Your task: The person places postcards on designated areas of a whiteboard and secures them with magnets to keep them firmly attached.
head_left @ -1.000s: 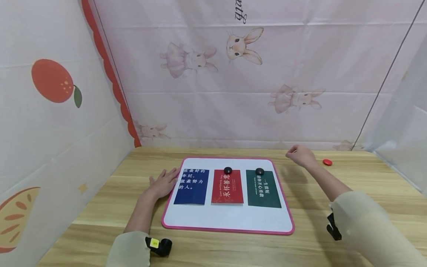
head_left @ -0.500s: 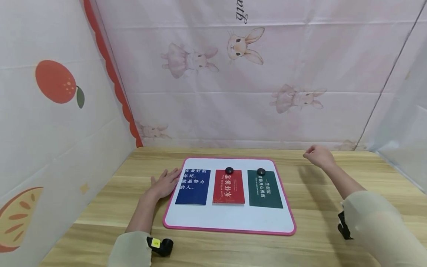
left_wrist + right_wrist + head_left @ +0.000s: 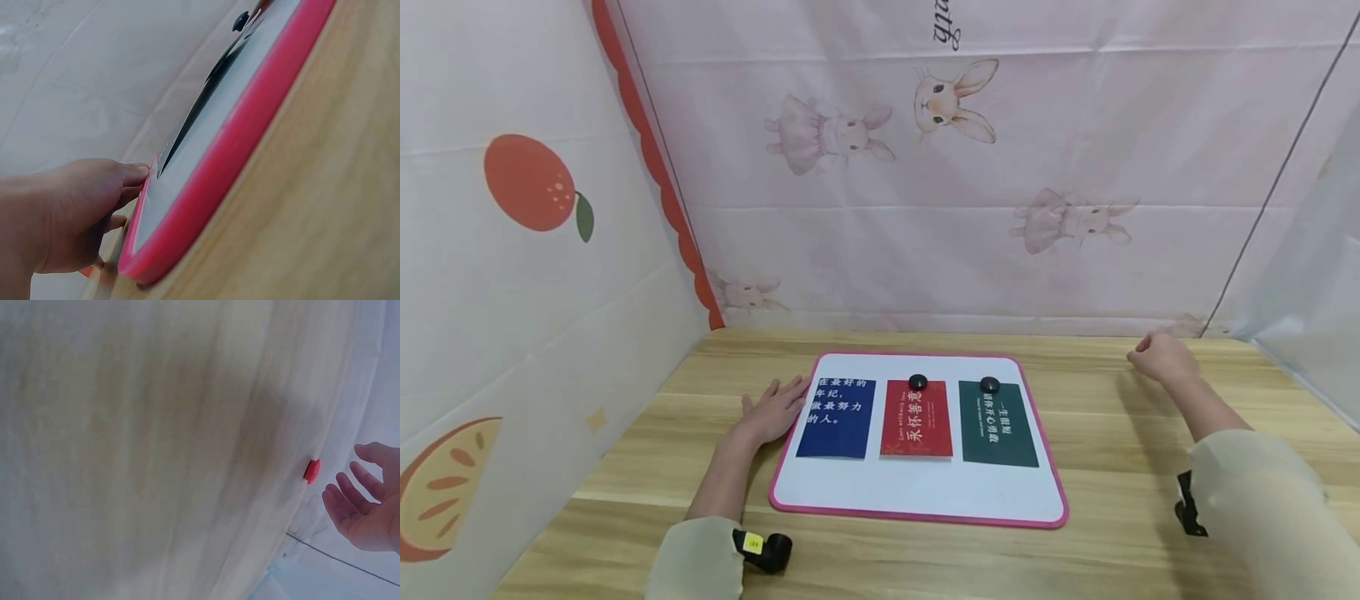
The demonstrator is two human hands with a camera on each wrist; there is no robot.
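A white board with a pink rim (image 3: 917, 518) lies on the wooden table and carries a blue card (image 3: 837, 417), a red card (image 3: 916, 421) and a green card (image 3: 997, 425). One black magnet (image 3: 917, 382) sits on the red card's top edge and another black magnet (image 3: 990, 385) on the green card's. My left hand (image 3: 771, 408) lies flat against the board's left rim (image 3: 237, 150), fingers straight. My right hand (image 3: 1159, 357) hovers at the far right of the table. In the right wrist view its fingers (image 3: 362, 487) are spread and hold nothing, just beside a red magnet (image 3: 311, 470) on the table.
The wooden table (image 3: 1112, 467) runs to a rabbit-print fabric wall (image 3: 955, 167) at the back. An orange-print sheet (image 3: 527, 250) closes the left side and a pale curtain (image 3: 1315, 333) the right. A black wrist camera (image 3: 763, 550) sits on my left sleeve.
My right hand has moved right, from the board's far right corner to over the red magnet, which it now hides in the head view. The left hand has stayed put.
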